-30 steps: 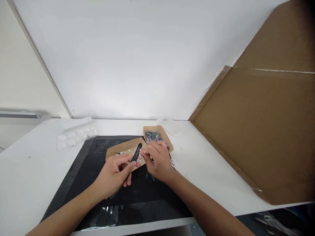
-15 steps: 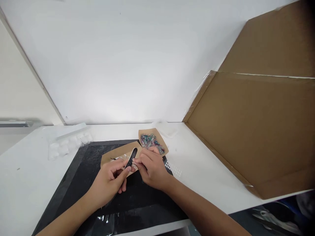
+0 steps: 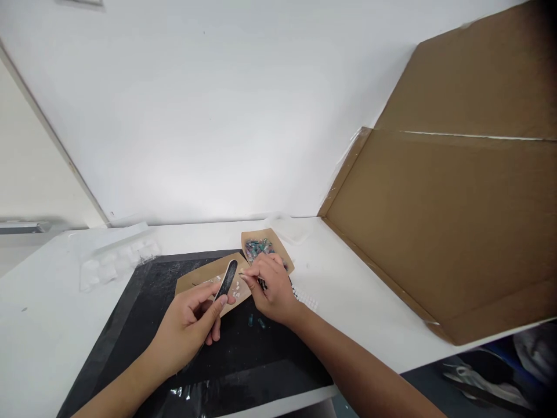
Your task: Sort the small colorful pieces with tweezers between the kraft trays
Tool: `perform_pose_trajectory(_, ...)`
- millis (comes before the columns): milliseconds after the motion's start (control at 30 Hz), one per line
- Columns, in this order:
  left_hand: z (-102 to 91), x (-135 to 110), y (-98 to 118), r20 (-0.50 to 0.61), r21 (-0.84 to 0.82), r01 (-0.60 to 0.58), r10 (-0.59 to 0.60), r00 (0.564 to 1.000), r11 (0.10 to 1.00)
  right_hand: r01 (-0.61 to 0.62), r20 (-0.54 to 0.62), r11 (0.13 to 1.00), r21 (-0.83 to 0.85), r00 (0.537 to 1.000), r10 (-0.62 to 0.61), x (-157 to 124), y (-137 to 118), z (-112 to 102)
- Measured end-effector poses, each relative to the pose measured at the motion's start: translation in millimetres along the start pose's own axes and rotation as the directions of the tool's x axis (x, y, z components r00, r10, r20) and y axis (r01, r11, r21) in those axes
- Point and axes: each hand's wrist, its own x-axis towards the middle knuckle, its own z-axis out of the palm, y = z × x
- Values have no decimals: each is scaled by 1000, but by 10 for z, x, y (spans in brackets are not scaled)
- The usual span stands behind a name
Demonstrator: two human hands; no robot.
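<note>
My left hand (image 3: 198, 322) is closed around the lower end of a nail file (image 3: 228, 277), black-faced with a pale edge, tilted upward. Just right of the file's tip, apart from it, my right hand (image 3: 272, 287) pinches a tiny dark-tipped piece that looks like a press-on nail (image 3: 242, 274). Behind the hands lies a brown paper tray (image 3: 187, 283) with small white bits in it. Another paper tray (image 3: 285, 249) holds many coloured press-on nails (image 3: 256, 246), partly hidden by my right hand. Two teal pieces (image 3: 250, 320) rest on the black mat below.
The black mat (image 3: 143, 337) covers part of the white table (image 3: 35, 325). A clear plastic tray (image 3: 115, 261) sits back left, a translucent container (image 3: 287, 227) behind the paper trays. A sheet of white tabs (image 3: 308, 298) lies right of my hand. Cardboard (image 3: 456, 226) stands along the right.
My right hand has drawn slightly away from the file, opening a small gap. Two teal pieces on the mat now show below it. The view has shifted a little.
</note>
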Motion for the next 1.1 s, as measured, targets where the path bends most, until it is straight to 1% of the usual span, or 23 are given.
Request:
perform_pose_trajectory(33,-7,5,8,-17,-26,3,-4,1000,1000,-70,-32,996,48,997,71,13,30,-25)
perform_pose_trajectory(67,-20,15,13,-41,-53,8,-10,999,999,-158,-73,981,110,983,166,27,68,-57)
perform_pose_trajectory(100,-39,28,12,-76,-82,13,-19,997,997,-250,-119,951,183,954,274,44,114,-96)
perform_pose_trajectory(133,-63,43,6,-116,-113,17,-30,993,993,-336,-167,903,267,907,387,62,171,-140)
perform_pose_trajectory(167,-90,61,-3,-155,-142,18,-40,987,990,-395,-211,853,342,852,479,79,236,-186)
perform_pose_trajectory(233,-139,93,-26,-215,-195,18,-60,975,981,-443,-307,789,425,749,587,104,380,-269)
perform_pose_trajectory(267,-157,105,-36,-241,-210,19,-70,968,978,-456,-340,769,448,709,618,108,448,-297)
perform_pose_trajectory(300,-166,114,-45,-252,-221,21,-78,965,975,-469,-336,750,467,691,640,107,506,-312)
perform_pose_trajectory(333,-168,120,-53,-251,-227,22,-81,964,974,-472,-322,737,483,687,651,101,549,-313)
perform_pose_trajectory(367,-161,121,-58,-243,-231,23,-81,967,973,-474,-306,732,489,693,653,91,574,-300)
perform_pose_trajectory(433,-133,116,-69,-215,-233,20,-72,974,972,-476,-257,728,493,720,645,66,565,-244)
perform_pose_trajectory(533,-85,102,-87,-162,-199,33,-66,984,979,-476,-170,739,477,775,609,34,436,-150)
perform_pose_trajectory(600,-65,97,-99,-133,-163,47,-69,989,986,-462,-132,772,437,816,563,20,315,-114)
perform_pose_trajectory(667,-54,95,-106,-113,-129,50,-65,991,990,-358,-62,875,326,915,398,12,200,-96)
perform_pose_trajectory(700,-49,92,-108,-104,-110,49,-60,993,993,-284,-16,913,293,953,301,9,151,-87)
perform_pose_trajectory(733,-43,90,-107,-93,-88,47,-55,994,995,-208,28,942,263,978,208,6,108,-76)
perform_pose_trajectory(800,-26,82,-104,-57,-47,42,-45,997,998,-89,83,974,209,994,73,1,44,-39)
perform_pose_trajectory(833,-15,77,-102,-35,-29,37,-38,999,999,-49,90,983,175,995,33,-2,22,-14)
perform_pose_trajectory(900,8,70,-99,2,-5,25,-25,1000,1000,-6,67,995,101,998,0,-11,-7,37)
perform_pose_trajectory(1000,32,64,-97,22,24,24,-24,999,999,5,22,1000,-5,1000,-4,-34,-29,94)
perform_pose_trajectory(1033,34,61,-96,24,32,26,-27,999,999,14,24,999,-29,1000,-13,-44,-36,104)
perform_pose_trajectory(1100,32,54,-93,36,51,29,-30,999,998,58,70,997,-60,996,-54,-63,-49,111)
